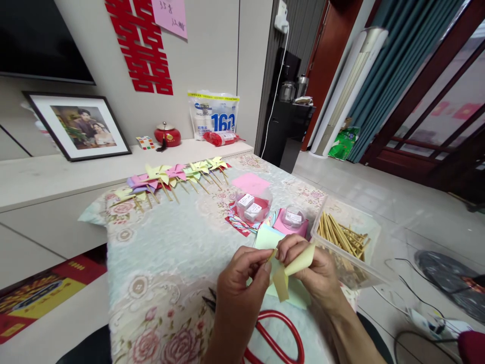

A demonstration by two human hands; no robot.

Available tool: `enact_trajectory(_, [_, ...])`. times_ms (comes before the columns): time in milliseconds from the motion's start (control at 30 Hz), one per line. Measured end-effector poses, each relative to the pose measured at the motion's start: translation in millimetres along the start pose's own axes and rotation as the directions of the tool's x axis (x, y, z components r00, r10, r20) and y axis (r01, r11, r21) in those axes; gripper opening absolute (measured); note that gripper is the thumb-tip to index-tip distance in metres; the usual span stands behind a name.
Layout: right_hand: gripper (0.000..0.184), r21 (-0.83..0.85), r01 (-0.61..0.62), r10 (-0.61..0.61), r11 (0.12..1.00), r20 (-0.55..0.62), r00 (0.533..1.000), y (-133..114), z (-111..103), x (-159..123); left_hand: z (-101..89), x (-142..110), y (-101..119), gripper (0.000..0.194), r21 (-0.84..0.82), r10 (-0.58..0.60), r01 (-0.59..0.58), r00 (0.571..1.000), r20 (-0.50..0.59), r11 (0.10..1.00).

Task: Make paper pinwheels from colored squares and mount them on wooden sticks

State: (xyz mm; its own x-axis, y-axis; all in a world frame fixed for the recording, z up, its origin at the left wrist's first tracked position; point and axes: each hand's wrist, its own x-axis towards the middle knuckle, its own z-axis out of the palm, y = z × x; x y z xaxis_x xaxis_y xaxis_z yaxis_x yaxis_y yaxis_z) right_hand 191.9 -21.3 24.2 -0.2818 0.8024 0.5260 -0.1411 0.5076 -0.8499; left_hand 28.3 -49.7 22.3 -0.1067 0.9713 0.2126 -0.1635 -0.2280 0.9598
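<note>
From the head view, the right hand point(308, 265) grasps the curled yellow paper point(300, 260), which juts past its fingers and dangles between both hands above the green sheet point(298, 297); the left hand point(244, 275) pinches a small yellowish tip point(273, 254) beside it, its link to the paper unclear.

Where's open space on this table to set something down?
Bare tablecloth lies between the pinwheels and left hand, with a smaller patch between the pink sheet and stick box. Crowded parts: round tubs and paper beyond the right hand, scissors beneath the left.
</note>
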Motion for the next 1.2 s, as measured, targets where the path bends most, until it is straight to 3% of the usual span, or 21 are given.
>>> enact_trajectory(233, [0.008,-0.151,0.077,-0.08,0.986,-0.014,0.997,-2.7,0.2,-0.1,0.3,-1.6,5.1,0.017,-0.045,0.009,-0.007,0.999,0.042,0.999])
enact_trajectory(667, [0.021,-0.418,0.244,-0.283,0.875,-0.034,0.958,-12.8,3.2,-1.2,-3.8,-4.3,7.1,0.02,-0.079,0.034,-0.02,0.984,0.174,0.997])
enact_trajectory(933, [0.02,-0.471,0.264,-0.329,0.842,-0.059,0.943,-15.8,6.1,-4.6,7.7,-8.7,6.9,0.015,-0.197,-0.018,0.026,0.999,0.045,0.98])
enact_trajectory(1033, [0.019,-0.485,0.262,-0.33,0.834,-0.058,0.942,-17.9,6.8,-3.3,7.3,-8.9,6.5,0.015,-0.187,0.012,-0.003,0.999,0.05,0.982])
enact_trajectory(1200, [0.026,-0.497,0.32,-0.372,0.807,-0.006,0.928,-21.0,5.9,-0.2,2.2,-7.7,1.1,0.02,-0.128,0.139,-0.119,0.977,0.162,0.985])
